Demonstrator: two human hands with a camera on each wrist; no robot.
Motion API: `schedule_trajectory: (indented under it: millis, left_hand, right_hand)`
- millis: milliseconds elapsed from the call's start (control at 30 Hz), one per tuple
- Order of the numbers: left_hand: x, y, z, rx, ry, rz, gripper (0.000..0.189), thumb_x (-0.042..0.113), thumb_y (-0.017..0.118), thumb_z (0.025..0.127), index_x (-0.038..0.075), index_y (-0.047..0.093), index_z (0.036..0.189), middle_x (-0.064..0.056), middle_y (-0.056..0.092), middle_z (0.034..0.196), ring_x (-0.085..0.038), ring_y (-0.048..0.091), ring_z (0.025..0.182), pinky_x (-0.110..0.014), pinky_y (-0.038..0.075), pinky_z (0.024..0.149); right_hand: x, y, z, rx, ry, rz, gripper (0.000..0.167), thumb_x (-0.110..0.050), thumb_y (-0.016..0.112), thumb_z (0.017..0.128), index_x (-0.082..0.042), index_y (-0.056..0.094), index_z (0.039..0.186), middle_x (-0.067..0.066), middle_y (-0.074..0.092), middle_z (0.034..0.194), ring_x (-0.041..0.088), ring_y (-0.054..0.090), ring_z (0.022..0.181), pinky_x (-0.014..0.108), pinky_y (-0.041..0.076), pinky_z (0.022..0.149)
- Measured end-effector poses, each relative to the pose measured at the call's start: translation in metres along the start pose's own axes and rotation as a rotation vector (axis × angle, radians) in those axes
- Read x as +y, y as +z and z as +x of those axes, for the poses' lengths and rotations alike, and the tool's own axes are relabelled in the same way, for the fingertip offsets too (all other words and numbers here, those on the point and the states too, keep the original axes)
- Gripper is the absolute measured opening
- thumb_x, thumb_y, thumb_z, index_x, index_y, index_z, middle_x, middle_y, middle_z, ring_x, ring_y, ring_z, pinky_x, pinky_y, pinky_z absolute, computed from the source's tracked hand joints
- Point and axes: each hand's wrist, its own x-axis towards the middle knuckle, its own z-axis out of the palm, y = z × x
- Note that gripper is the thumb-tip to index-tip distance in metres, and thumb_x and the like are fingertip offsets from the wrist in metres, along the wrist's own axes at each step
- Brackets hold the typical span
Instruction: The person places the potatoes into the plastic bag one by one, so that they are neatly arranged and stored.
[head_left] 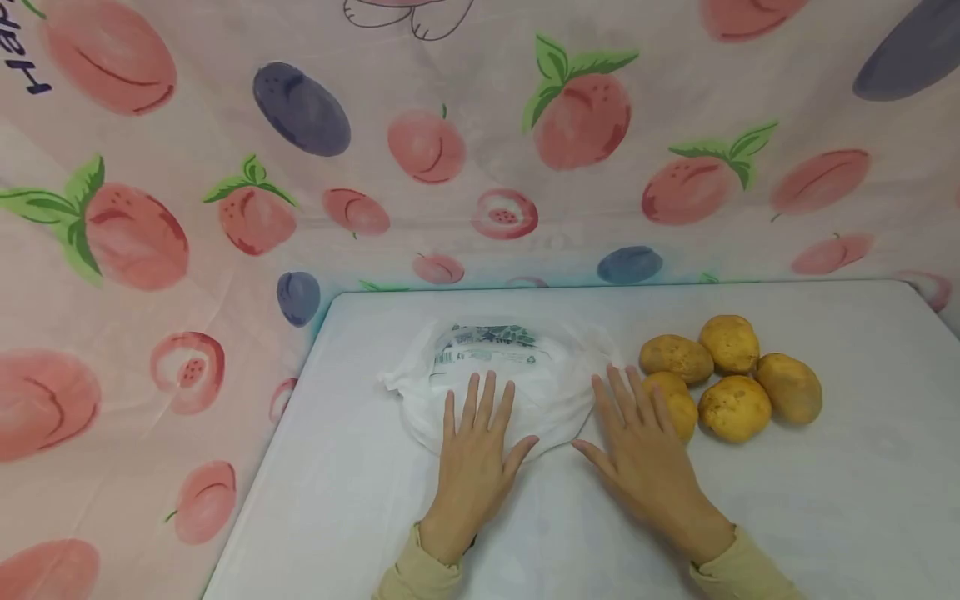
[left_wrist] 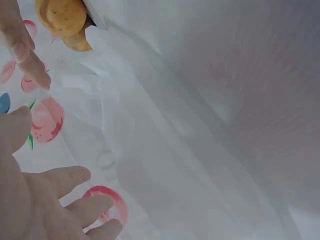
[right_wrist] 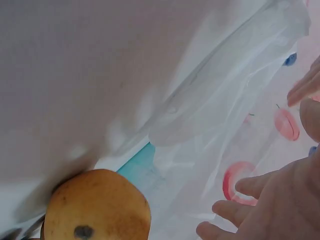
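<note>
A white plastic bag [head_left: 517,383] with green print lies spread on the white table. Over its near edge is my left hand [head_left: 476,467], palm down, fingers straight and spread, holding nothing. My right hand [head_left: 648,471] is also palm down with spread fingers, between the bag's right edge and the nearest potato [head_left: 678,408], whose left side it partly hides. Several yellow potatoes [head_left: 735,408] sit in a group to the right of the bag. In the wrist views, the left fingers [left_wrist: 67,180] and right fingers [right_wrist: 255,185] appear beside the translucent bag, apart from it.
The white table [head_left: 862,500] ends at a back edge against a hanging cloth [head_left: 465,100] printed with peaches and plums. That cloth also runs along the table's left side.
</note>
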Motion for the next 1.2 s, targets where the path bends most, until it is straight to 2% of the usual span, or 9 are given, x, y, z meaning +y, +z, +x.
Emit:
schedule_trajectory:
  millis: [333, 633, 833, 1033, 1200]
  left_hand:
    - [-0.007, -0.003, 0.004, -0.008, -0.019, -0.027, 0.066, 0.052, 0.047, 0.100, 0.013, 0.039, 0.152, -0.013, 0.034, 0.160, -0.030, 0.023, 0.151, -0.054, 0.018, 0.121]
    - [-0.019, -0.003, 0.005, -0.015, -0.054, -0.075, 0.065, 0.048, 0.049, 0.101, 0.010, 0.039, 0.152, -0.013, 0.033, 0.160, -0.030, 0.026, 0.150, -0.052, 0.020, 0.121]
    - [-0.028, -0.003, 0.007, 0.006, -0.059, -0.096, 0.063, 0.045, 0.051, 0.101, 0.009, 0.039, 0.152, -0.014, 0.035, 0.159, -0.032, 0.030, 0.148, -0.052, 0.022, 0.121]
    - [-0.039, -0.003, 0.010, 0.026, -0.080, -0.103, 0.062, 0.043, 0.053, 0.101, 0.007, 0.040, 0.151, -0.016, 0.038, 0.157, -0.033, 0.033, 0.146, -0.051, 0.022, 0.121]
    - [-0.050, -0.001, 0.013, 0.072, -0.075, -0.099, 0.063, 0.038, 0.058, 0.100, 0.004, 0.042, 0.149, -0.019, 0.044, 0.152, -0.037, 0.039, 0.142, -0.052, 0.027, 0.119]
  right_hand:
    - [0.008, -0.006, 0.001, 0.048, -0.028, -0.027, 0.088, -0.066, 0.008, 0.100, 0.001, 0.035, 0.150, 0.023, 0.032, 0.157, 0.042, 0.025, 0.146, 0.059, 0.022, 0.118]
    - [0.013, -0.015, 0.001, 0.035, -0.009, 0.002, 0.082, -0.063, 0.020, 0.102, 0.003, 0.035, 0.149, 0.024, 0.041, 0.149, 0.044, 0.036, 0.139, 0.058, 0.029, 0.114]
    - [0.018, -0.018, 0.002, 0.068, -0.020, -0.013, 0.084, -0.064, 0.017, 0.102, 0.005, 0.040, 0.144, 0.025, 0.046, 0.144, 0.043, 0.040, 0.135, 0.058, 0.031, 0.113]
    - [0.023, -0.020, 0.001, 0.057, -0.019, -0.044, 0.087, -0.064, 0.015, 0.102, 0.009, 0.042, 0.140, 0.029, 0.048, 0.139, 0.043, 0.041, 0.132, 0.057, 0.032, 0.112]
    - [0.028, -0.021, 0.000, 0.037, 0.004, -0.031, 0.081, -0.062, 0.028, 0.102, 0.008, 0.041, 0.140, 0.030, 0.045, 0.139, 0.047, 0.041, 0.129, 0.060, 0.037, 0.108]
